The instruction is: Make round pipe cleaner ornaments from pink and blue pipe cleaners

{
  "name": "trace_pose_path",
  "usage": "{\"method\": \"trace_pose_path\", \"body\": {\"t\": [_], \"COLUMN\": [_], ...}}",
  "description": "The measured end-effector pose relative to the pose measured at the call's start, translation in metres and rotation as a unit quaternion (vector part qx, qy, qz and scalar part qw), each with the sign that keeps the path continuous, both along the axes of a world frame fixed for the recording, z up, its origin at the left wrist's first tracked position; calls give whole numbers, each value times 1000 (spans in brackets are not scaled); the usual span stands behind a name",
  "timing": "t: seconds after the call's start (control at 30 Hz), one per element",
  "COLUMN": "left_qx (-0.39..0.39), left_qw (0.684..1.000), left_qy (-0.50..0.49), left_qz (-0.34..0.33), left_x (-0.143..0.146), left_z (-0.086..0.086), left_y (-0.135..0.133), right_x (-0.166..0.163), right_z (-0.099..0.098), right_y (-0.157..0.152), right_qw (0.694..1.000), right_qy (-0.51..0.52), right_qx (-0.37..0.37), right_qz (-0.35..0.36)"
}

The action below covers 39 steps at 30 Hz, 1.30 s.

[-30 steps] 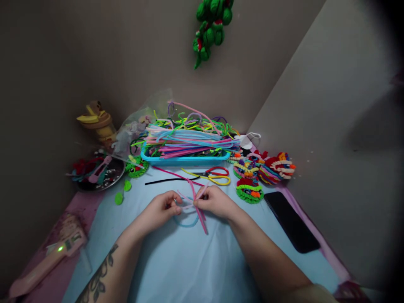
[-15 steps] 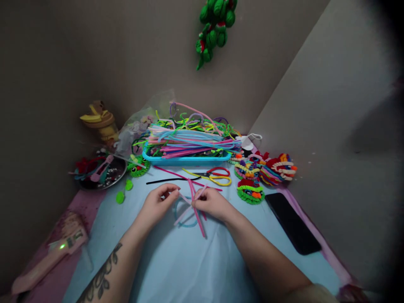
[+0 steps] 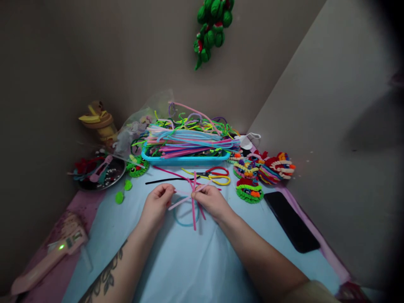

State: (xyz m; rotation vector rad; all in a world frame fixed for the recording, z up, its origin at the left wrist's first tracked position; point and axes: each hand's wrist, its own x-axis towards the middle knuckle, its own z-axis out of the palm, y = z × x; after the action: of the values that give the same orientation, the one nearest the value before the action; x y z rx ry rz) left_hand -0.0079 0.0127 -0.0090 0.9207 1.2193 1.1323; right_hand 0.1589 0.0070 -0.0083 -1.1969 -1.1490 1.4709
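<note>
Both hands meet over the light blue table cover (image 3: 189, 265). My left hand (image 3: 157, 205) pinches one end of a crossed bundle of pink pipe cleaners (image 3: 192, 198), and my right hand (image 3: 212, 201) pinches the bundle at its crossing point. The pink strands fan out like a star above a blue pipe-cleaner ring (image 3: 185, 215) that lies flat on the cover below the hands.
A blue tray (image 3: 186, 158) heaped with coloured pipe cleaners stands behind the hands. Red-and-yellow scissors (image 3: 214, 174), a black pipe cleaner (image 3: 164, 181), finished woven pieces (image 3: 263, 170), a black phone (image 3: 292, 221), a glue gun (image 3: 47, 261) and a dark dish (image 3: 99, 172) surround the work spot.
The pink bundle has turned between the hands: its long strand now stands nearly upright, and the hands have shifted slightly away from me.
</note>
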Motion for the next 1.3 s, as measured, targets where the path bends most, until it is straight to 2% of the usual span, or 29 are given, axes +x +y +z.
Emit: {"method": "trace_pose_path", "body": {"t": [0.1, 0.27, 0.4, 0.5, 0.63, 0.8, 0.97, 1.17, 1.3], "left_qx": [0, -2, -33, -58, -68, -80, -67, -51, -32], "left_qw": [1000, 994, 992, 988, 983, 983, 990, 991, 998], "left_qy": [-12, -108, -90, -88, -115, -129, -100, -105, -52], "left_qz": [-19, -28, -78, -111, -127, -99, -70, -70, -33], "left_x": [-3, -2, 3, 8, 11, 9, 10, 15, 13], "left_z": [4, 7, 6, 8, 10, 7, 3, 5, 8], "left_y": [1, -1, -6, -10, -10, -9, -10, -12, -10], "right_x": [1, 2, -2, -7, -14, -19, -23, -26, -24], "right_z": [2, 0, -6, -8, -6, -8, -9, -7, -8], "right_y": [1, 2, 3, 2, -1, -7, -10, -13, -13], "right_qw": [1000, 998, 996, 992, 977, 974, 986, 994, 991], "right_qy": [-11, 9, 38, 97, 197, 214, 156, 103, 129], "right_qx": [15, 28, -3, -14, -64, -75, -48, -24, -15], "right_qz": [-15, -54, -78, -84, -41, -21, -19, -22, -45]}}
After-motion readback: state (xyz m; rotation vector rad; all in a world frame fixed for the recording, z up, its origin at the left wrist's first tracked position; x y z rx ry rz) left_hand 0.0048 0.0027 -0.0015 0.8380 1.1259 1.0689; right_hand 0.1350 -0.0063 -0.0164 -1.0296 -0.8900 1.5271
